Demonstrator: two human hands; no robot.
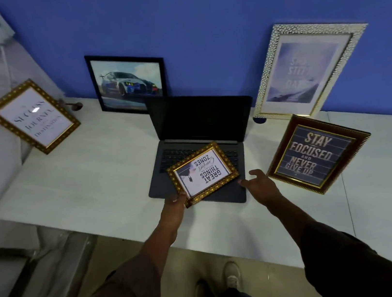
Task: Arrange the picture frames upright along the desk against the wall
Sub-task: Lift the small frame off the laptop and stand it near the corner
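Observation:
A small gold frame [202, 174] reading "Great things" lies tilted over the laptop's keyboard, its text upside down to me. My left hand [175, 200] grips its lower left corner. Just right of that frame, my right hand [258, 181] hovers with fingers spread and holds nothing. A black frame with a car photo [129, 82] and a white pebbled frame [305, 68] lean upright against the blue wall. A gold "Success" frame [31, 117] stands at the left against the side wall. A dark red "Stay focused" frame [317, 153] stands tilted at the right.
An open dark laptop [201, 122] sits in the middle of the white desk [93, 184]. A small dark object [75, 105] lies near the back left corner. The desk's front edge runs just before my feet, and a dark rail is at the lower left.

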